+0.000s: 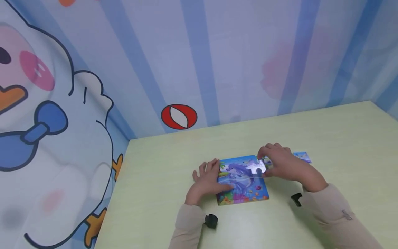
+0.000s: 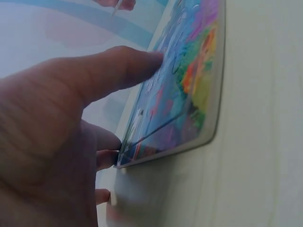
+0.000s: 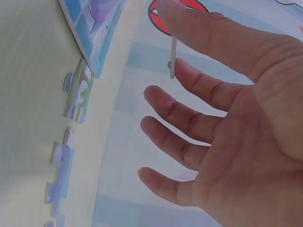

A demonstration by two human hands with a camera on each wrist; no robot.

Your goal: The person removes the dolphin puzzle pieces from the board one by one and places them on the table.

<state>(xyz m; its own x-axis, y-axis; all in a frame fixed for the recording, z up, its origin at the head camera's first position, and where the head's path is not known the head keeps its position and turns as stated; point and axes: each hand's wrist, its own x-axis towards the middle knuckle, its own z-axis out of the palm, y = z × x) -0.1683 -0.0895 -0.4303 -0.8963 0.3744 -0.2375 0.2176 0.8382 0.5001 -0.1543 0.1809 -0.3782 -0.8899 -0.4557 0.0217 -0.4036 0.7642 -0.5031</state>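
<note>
A jigsaw puzzle board with a dolphin and sea-life picture lies flat on the table. My left hand rests at its left side, with the thumb lying over the picture and the other fingers spread along the edge. The left wrist view shows that thumb straight above the board's colourful corner. Over the upper right part of the board, my right hand pinches a puzzle piece between thumb and fingers. In the right wrist view the piece is seen edge-on, raised above the table.
Loose puzzle pieces lie right of the board, partly hidden behind my right hand; several pieces show in the right wrist view. A patterned wall rises behind the pale table. Black straps or mounts hang at the sleeves.
</note>
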